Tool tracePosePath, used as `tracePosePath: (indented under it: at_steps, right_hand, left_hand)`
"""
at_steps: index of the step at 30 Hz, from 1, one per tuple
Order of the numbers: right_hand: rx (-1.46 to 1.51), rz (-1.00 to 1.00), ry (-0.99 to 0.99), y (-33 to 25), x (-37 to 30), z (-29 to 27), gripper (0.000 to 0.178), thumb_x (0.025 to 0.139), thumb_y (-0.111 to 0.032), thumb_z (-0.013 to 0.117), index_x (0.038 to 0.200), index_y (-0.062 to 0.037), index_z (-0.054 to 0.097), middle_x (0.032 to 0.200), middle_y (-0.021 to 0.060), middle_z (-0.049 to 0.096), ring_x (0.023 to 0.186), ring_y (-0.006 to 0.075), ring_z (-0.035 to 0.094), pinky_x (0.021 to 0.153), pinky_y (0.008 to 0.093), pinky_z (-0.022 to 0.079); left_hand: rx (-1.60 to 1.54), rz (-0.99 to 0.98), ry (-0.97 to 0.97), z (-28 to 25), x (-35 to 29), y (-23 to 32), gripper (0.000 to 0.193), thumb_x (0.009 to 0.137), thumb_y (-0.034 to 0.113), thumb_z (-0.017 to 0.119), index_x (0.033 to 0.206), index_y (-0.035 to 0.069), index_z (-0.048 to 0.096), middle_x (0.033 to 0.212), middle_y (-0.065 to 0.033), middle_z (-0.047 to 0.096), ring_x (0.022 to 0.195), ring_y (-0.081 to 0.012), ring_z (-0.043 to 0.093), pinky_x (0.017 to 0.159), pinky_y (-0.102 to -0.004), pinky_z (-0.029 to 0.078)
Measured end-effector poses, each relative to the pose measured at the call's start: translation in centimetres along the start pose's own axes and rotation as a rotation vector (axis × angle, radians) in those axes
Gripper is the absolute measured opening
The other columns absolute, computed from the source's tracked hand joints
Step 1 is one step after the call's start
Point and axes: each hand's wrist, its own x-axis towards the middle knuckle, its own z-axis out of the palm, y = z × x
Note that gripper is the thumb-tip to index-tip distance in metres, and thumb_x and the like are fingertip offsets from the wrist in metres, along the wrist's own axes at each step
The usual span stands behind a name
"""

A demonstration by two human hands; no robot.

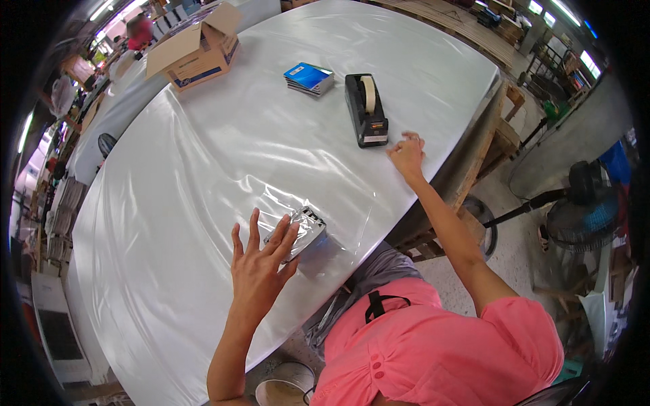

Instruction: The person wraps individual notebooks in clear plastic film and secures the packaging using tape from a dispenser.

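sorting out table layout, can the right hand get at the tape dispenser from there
Likely yes: the right hand is beside the near end of the black tape dispenser, and nothing visible stands between them.

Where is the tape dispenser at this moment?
In the head view, the black tape dispenser sits on the table, upper area, slightly right of centre, between the blue-topped stack and the right hand.

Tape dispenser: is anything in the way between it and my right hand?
Nothing visible stands between them. Your right hand is just right of the tape dispenser's near end, apart from it. The blue-topped stack lies on the dispenser's other side, out of that path.
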Motion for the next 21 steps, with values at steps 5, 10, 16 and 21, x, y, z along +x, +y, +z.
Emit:
tracePosePath:
  at_steps: [5,10,16,21]
  right_hand:
    - [0.878,0.127,-0.644,-4.7,-2.6,-6.6,0.023,0.081,-0.019,0.075,0.075,0.0024,0.067,0.074,0.003,0.06,0.075,0.0104,0.054,0.055,0.0244,0.032]
    - [1.117,0.179,-1.147,-13.8,-10.4,-14.2,0.027,0.086,-0.024,0.073,0.078,0.0008,0.067,0.056,-0.0059,0.044,0.049,0.0038,0.028,0.048,0.0233,0.021]
    - [0.998,0.255,-1.16,-13.4,-15.1,-12.1,0.03,0.085,-0.027,0.075,0.073,-0.0007,0.067,0.053,-0.0061,0.043,0.045,0.0033,0.028,0.043,0.0243,0.017]
    - [1.076,0.328,-1.084,-12.4,-17.2,-11.0,0.031,0.086,-0.03,0.075,0.08,0.0,0.068,0.068,0.0006,0.057,0.057,0.0065,0.047,0.053,0.0228,0.036]
  left_hand:
    - [-0.005,0.024,-0.033,0.5,0.0,-0.3,0.064,0.078,0.026,0.076,0.137,0.025,0.052,0.143,0.0087,0.049,0.142,-0.0312,0.029,0.115,-0.0592,0.02]
    - [-0.025,0.007,-0.041,0.4,-0.4,-0.3,0.062,0.079,0.027,0.074,0.137,0.025,0.052,0.144,0.0085,0.049,0.14,-0.029,0.035,0.115,-0.0587,0.019]
    - [-0.029,0.033,0.03,0.7,-0.4,0.0,0.063,0.078,0.025,0.074,0.137,0.023,0.053,0.14,0.0058,0.053,0.136,-0.0299,0.041,0.116,-0.0566,0.017]
    - [-0.015,0.006,0.0,0.8,-0.7,0.1,0.062,0.081,0.027,0.072,0.139,0.025,0.05,0.144,0.0078,0.049,0.137,-0.032,0.039,0.115,-0.0568,0.017]
